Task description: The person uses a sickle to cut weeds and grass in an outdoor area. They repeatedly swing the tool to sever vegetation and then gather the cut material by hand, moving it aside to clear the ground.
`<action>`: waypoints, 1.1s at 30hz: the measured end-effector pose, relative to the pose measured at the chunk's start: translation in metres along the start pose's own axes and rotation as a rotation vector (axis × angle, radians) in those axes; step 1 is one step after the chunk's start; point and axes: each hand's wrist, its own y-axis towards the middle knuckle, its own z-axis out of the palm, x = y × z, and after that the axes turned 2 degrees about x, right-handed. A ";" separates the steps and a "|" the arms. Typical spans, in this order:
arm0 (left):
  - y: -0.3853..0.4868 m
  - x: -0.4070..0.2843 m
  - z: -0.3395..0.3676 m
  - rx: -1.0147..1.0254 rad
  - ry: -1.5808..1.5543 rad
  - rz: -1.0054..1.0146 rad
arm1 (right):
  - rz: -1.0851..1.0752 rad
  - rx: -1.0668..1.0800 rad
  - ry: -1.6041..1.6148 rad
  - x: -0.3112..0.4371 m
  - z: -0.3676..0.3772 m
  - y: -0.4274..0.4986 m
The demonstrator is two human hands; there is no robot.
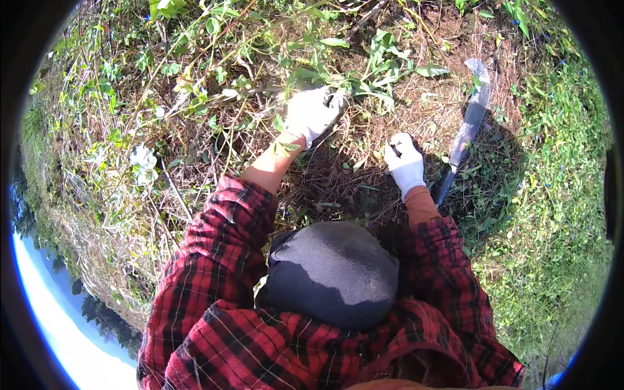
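Observation:
My left hand (314, 114), in a white glove, is closed low over the ground at the base of a leafy green weed (380, 66), whose leaves spread up and right from the fist; the grip itself is partly hidden. My right hand (405, 163), also in a white glove, is curled closed over dry grass, and nothing shows in it. To its right lies a long metal blade with a hooked tip, like a billhook (473, 114). Its lower end runs down beside my right wrist, where its handle cannot be made out.
Tangled weeds and stems (195, 97) cover the ground at the left, and dense low green plants (560, 195) grow at the right. Between the hands lies dry cut grass (360, 146). My dark-clothed knee (341, 268) is close below the hands.

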 end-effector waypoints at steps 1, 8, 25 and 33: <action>0.006 -0.001 0.003 -0.065 -0.015 -0.025 | 0.045 0.025 0.037 0.001 0.000 0.001; 0.001 -0.016 -0.011 0.093 -0.132 -0.109 | 0.106 0.029 -0.017 0.001 -0.006 0.006; -0.230 0.124 -0.172 -0.554 0.003 -0.630 | 0.014 -0.029 0.117 0.003 0.002 -0.008; -0.321 0.220 -0.240 -0.261 1.080 -0.801 | 0.013 -0.018 0.130 -0.001 0.007 0.002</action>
